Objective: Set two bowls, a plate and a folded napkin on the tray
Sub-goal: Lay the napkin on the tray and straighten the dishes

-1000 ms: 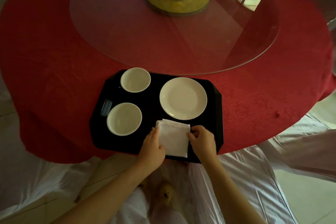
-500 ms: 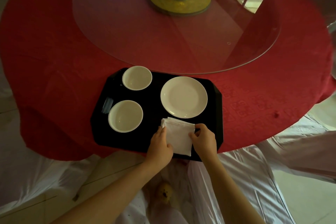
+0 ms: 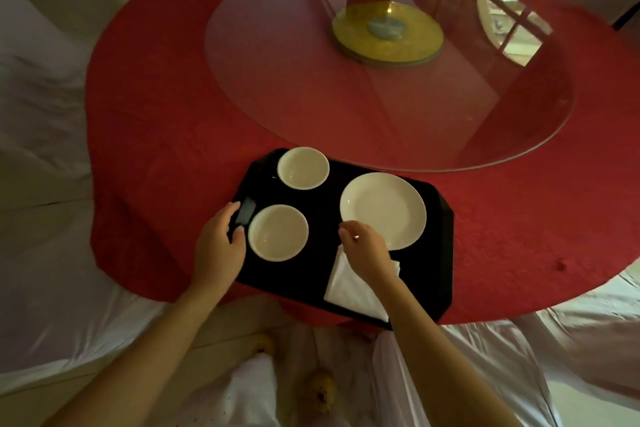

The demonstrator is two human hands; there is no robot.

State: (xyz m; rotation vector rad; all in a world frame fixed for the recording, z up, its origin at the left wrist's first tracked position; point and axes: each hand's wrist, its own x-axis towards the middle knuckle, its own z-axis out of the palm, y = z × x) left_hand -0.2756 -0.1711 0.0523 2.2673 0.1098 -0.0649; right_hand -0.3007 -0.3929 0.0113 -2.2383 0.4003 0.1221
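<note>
A black tray (image 3: pixel 434 253) lies at the near edge of the red round table. It carries two white bowls, one at the far left (image 3: pixel 303 168) and one at the near left (image 3: pixel 278 232). A white plate (image 3: pixel 382 210) sits on the tray's right half. Below the plate a folded white napkin (image 3: pixel 349 289) rests flat on the tray. My left hand (image 3: pixel 218 248) is at the tray's left rim beside the near bowl, fingers apart and holding nothing. My right hand (image 3: pixel 363 250) hovers over the napkin's top corner and the plate's near edge, fingers loosely bent and empty.
A large glass turntable (image 3: pixel 346 87) with a gold hub (image 3: pixel 388 33) fills the table's middle, its rim just behind the tray. White-draped seats (image 3: pixel 45 288) flank me on both sides. Red cloth (image 3: pixel 156 156) surrounds the tray.
Both hands have let go of the napkin, which stays on the tray. My left hand moved left to the tray's rim by the near bowl. My right hand rose toward the plate.
</note>
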